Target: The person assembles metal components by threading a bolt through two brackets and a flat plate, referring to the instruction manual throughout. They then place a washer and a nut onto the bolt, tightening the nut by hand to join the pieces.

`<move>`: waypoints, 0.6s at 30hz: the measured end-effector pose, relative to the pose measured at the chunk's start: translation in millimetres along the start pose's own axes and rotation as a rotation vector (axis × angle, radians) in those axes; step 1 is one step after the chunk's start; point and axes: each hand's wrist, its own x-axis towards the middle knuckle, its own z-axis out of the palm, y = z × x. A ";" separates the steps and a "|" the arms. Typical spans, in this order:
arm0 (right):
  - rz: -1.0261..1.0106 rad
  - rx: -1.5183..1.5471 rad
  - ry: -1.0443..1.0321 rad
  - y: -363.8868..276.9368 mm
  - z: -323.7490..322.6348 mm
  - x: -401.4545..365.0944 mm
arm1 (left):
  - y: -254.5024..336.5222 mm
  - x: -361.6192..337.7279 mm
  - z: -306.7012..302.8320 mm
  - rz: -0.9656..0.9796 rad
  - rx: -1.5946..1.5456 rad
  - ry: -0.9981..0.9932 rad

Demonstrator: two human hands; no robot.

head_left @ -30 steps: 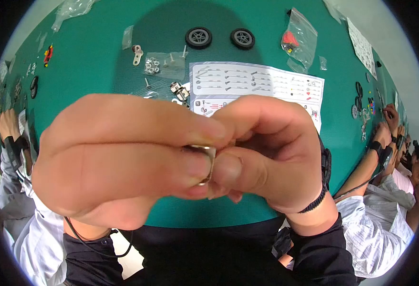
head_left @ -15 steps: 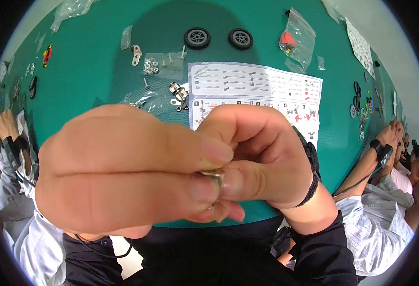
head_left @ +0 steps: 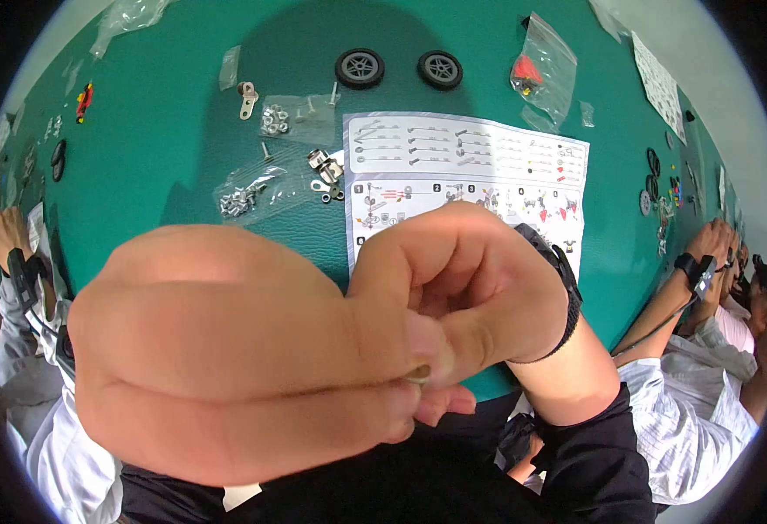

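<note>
Close to the camera, my left hand [head_left: 226, 349] is closed, its thumb and fingers pressed together at the tips. My right hand [head_left: 497, 297], wearing a black wristband, meets it in a pinch. Between the fingertips of both hands shows the edge of a small shiny metal piece [head_left: 419, 374]; most of it is covered, so its kind cannot be made out. Behind the hands lies a printed instruction sheet [head_left: 471, 148]. Left of the sheet are small metal brackets [head_left: 324, 168] and a clear bag of screws [head_left: 244, 201].
Two black wheels [head_left: 360, 68] lie at the back of the green table [head_left: 156, 113]. Beyond the sheet is a bag with red parts [head_left: 540, 74]. A bag of nuts [head_left: 277, 118] and a metal bracket [head_left: 247, 99] lie back left. Co-workers' hands [head_left: 711, 244] flank me.
Both hands have moved lower, and the left has turned slightly. Less of the metal piece shows now, while the bag of screws behind has come into fuller view.
</note>
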 end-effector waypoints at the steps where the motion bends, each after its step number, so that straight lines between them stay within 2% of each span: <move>1: 0.020 0.025 -0.024 -0.5 -0.4 0.0 | -0.1 1.3 0.9 0.011 0.006 -0.004; 3: 0.026 0.068 -0.091 3.9 -5.9 0.8 | 2.4 4.6 3.5 0.031 0.049 -0.006; 5: 0.130 -0.008 -0.110 -3.5 -3.3 0.3 | 7.8 8.8 -1.2 0.008 0.061 -0.094; 7: 0.211 -0.044 -0.130 -8.1 -0.5 0.1 | 16.2 16.4 -16.8 -0.052 0.016 -0.273; 10: 0.269 -0.022 -0.181 -7.8 0.4 -0.2 | 41.5 28.0 -16.5 -0.327 0.064 -0.335; 13: 0.289 0.009 -0.230 -6.1 -0.8 -2.6 | 46.2 19.6 -0.5 -0.400 -0.025 -0.167; 15: 0.336 0.012 -0.218 -10.4 2.8 -3.4 | 51.3 18.6 1.7 -0.438 -0.040 -0.159; 18: 0.413 -0.022 -0.286 -10.6 0.3 -0.9 | 45.6 20.6 12.7 -0.300 -0.101 -0.017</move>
